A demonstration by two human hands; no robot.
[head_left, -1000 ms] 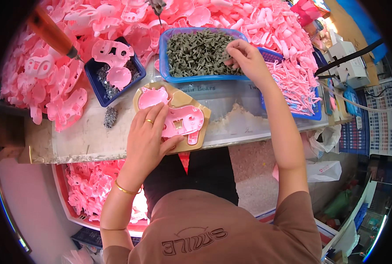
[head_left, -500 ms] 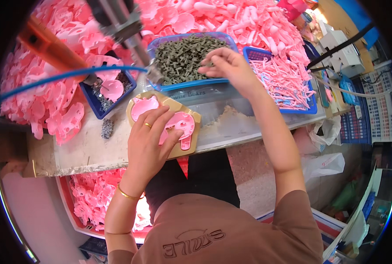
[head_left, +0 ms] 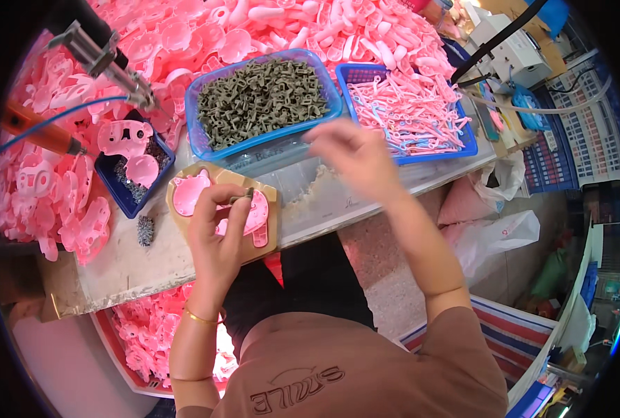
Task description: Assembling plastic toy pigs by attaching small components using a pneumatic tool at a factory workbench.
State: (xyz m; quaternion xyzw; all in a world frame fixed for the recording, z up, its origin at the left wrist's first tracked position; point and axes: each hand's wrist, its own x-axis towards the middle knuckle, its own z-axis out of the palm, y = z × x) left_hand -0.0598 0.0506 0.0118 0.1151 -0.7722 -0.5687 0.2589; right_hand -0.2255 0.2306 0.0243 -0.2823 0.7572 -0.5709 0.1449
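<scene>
My left hand [head_left: 214, 233] is over a tan wooden block [head_left: 271, 191] at the table's front edge, thumb and fingers pinching a small grey-green plastic part [head_left: 248, 193]. In the block's recesses lie pink moulded plastic shells [head_left: 259, 214], a rounded one at the left and another partly covered by my fingers. My right hand [head_left: 357, 157], smeared by motion, hovers by the front right corner of a blue-rimmed clear tub [head_left: 254, 151] heaped with the same grey-green parts. What its fingers hold, if anything, cannot be made out.
A blue basket [head_left: 467, 148] of thin pink and blue pieces stands right of the tub. At left are a dark blue tray [head_left: 124, 202] of screws, an orange power screwdriver [head_left: 42, 129] and a metal clamp arm [head_left: 104, 56]. Pink parts [head_left: 233, 42] pile up behind.
My left hand has risen off the shells and now pinches a grey-green part. My right hand has come out from above the tub toward its front right corner. The view has shifted.
</scene>
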